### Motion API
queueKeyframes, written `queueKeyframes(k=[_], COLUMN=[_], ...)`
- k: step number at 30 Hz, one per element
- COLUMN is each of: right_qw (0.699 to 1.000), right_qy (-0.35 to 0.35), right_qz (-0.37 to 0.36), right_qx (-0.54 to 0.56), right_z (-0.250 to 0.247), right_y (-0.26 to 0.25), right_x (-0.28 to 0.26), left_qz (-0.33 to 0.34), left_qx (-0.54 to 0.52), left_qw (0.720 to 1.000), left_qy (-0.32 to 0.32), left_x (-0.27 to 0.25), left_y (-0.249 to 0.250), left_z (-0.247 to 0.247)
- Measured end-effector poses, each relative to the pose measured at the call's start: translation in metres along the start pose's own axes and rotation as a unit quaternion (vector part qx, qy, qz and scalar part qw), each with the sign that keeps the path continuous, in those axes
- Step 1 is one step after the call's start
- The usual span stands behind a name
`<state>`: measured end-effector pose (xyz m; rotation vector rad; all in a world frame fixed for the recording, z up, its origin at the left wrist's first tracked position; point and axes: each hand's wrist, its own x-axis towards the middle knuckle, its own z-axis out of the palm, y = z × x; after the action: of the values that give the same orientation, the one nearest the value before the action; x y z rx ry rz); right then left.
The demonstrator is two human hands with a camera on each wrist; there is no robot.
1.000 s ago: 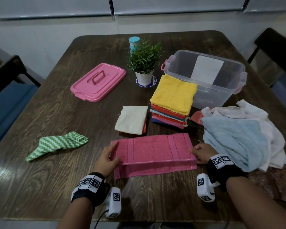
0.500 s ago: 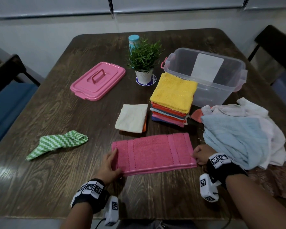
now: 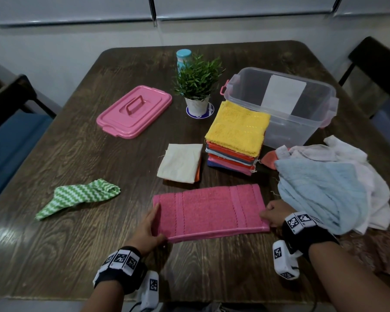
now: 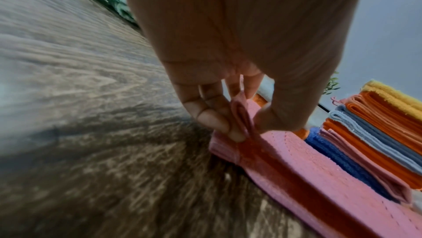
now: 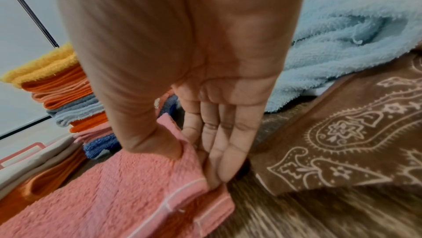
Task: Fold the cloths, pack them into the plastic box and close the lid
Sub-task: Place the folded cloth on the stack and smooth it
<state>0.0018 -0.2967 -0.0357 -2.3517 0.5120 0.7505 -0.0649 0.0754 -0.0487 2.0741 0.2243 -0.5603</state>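
Note:
A pink towel (image 3: 209, 210), folded in half lengthwise, lies near the table's front edge. My left hand (image 3: 152, 224) pinches its left end (image 4: 242, 121) between thumb and fingers. My right hand (image 3: 274, 213) pinches the right end (image 5: 191, 166), thumb on top and fingers beneath. Behind it stands a stack of folded cloths (image 3: 234, 138) with a yellow one on top. The clear plastic box (image 3: 302, 124) stands open at the back right. Its pink lid (image 3: 134, 111) lies at the back left.
A small folded cream cloth (image 3: 180, 162) lies beside the stack. An unfolded heap with a light blue towel (image 3: 318, 190) lies to the right, a brown patterned cloth (image 5: 342, 124) under it. A green zigzag cloth (image 3: 77, 198) lies left. A potted plant (image 3: 197, 86) and a bottle (image 3: 183, 58) stand at the back.
The towel's far layer has been drawn toward me and now lines up with the near edge. Both hands slid back with it, still holding its ends.

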Motion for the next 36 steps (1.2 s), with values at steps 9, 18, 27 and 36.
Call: queueKeyframes(k=[9,18,27,36], right_qw=[0.994,0.982,0.980,0.944], right_qy=[0.003,0.021,0.036,0.184], right_qz=[0.014,-0.001,0.002,-0.056], right_qx=[-0.104,-0.185,-0.195,-0.267], right_z=[0.001,0.013,0.021,0.021], right_y=[-0.010,-0.020,-0.020,-0.023], right_x=[-0.005,-0.008,-0.007,-0.016], left_qz=[0.007,0.016,-0.005,-0.005], left_qx=[0.072,0.120,0.160,0.292], left_qw=[0.997,0.993,0.987,0.953], left_qy=[-0.004,-0.016,-0.021,0.085], left_x=[0.000,0.003,0.005,0.010], left_y=[-0.001,0.002,0.005,0.033], left_z=[0.003,0.002,0.002,0.000])
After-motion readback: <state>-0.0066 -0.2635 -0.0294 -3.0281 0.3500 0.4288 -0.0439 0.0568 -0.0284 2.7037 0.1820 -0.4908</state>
